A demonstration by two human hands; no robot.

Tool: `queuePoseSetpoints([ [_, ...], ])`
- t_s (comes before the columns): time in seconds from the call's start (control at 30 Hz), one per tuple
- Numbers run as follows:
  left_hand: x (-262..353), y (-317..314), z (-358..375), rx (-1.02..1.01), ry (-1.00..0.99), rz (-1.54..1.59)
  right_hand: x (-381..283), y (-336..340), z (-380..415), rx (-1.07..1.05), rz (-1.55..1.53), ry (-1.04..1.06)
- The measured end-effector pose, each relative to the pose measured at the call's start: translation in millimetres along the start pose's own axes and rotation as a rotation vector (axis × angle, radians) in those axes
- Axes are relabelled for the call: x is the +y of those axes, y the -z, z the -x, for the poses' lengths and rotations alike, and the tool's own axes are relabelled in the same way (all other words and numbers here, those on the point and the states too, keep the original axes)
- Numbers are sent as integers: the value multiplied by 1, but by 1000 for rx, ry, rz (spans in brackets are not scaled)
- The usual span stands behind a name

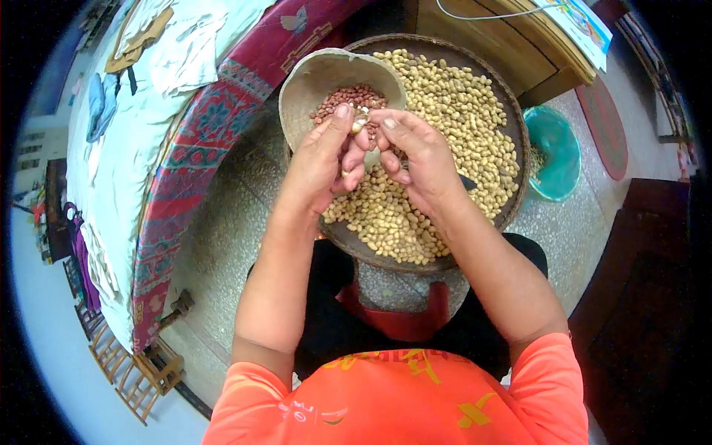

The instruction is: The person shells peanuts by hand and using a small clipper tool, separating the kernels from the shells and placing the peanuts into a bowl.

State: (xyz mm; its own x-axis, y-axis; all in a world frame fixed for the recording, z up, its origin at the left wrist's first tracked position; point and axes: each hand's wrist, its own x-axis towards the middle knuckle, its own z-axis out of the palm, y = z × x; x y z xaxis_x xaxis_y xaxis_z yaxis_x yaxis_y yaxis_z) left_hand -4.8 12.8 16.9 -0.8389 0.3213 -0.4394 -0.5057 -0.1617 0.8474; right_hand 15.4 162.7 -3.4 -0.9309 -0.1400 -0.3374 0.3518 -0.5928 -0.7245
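Note:
Unshelled peanuts [475, 126] cover much of a wide round tray [515, 111]. At the tray's upper left stands a pale bowl [300, 85] holding reddish shelled kernels [361, 95]. My left hand [326, 152] is over the bowl's lower edge, its thumb and fingers closed on a pale peanut shell [359, 122]. Close beside it on the right, my right hand [419, 152] has its thumb and fingertips pinched together near the same shell. What lies between the right fingertips is too small to make out.
A teal bucket [555, 152] with some contents stands right of the tray. Behind the tray is a wooden cabinet [504, 44]. A bed [200, 126] with clothes runs along the left. A red stool [400, 319] shows between the knees.

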Motion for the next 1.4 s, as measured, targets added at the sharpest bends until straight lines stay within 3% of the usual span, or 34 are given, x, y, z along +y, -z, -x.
queuePoseSetpoints([
  [0.1,-4,-4,0,-45,74,43,3,3,-2,-145,101,89],
  [0.43,-9,-6,2,-115,-37,59,-1,8,0,-109,401,291],
  [0.63,-30,-25,0,53,-132,178,9,4,1,-72,237,281],
  [0.8,-33,-30,-5,190,-172,263,20,-2,2,59,562,462],
  [0.93,-27,-16,-11,125,-108,357,19,-12,12,-29,237,346],
  [0.97,-27,-14,-10,90,-93,335,4,-7,17,-34,71,139],
  [1.07,-25,-16,-6,-43,-73,365,-1,6,6,55,23,146],
  [1.17,-23,-16,-3,-135,-45,367,-6,6,5,2,83,161],
  [1.4,-25,-20,0,-105,-56,228,-7,2,8,-149,221,217],
])
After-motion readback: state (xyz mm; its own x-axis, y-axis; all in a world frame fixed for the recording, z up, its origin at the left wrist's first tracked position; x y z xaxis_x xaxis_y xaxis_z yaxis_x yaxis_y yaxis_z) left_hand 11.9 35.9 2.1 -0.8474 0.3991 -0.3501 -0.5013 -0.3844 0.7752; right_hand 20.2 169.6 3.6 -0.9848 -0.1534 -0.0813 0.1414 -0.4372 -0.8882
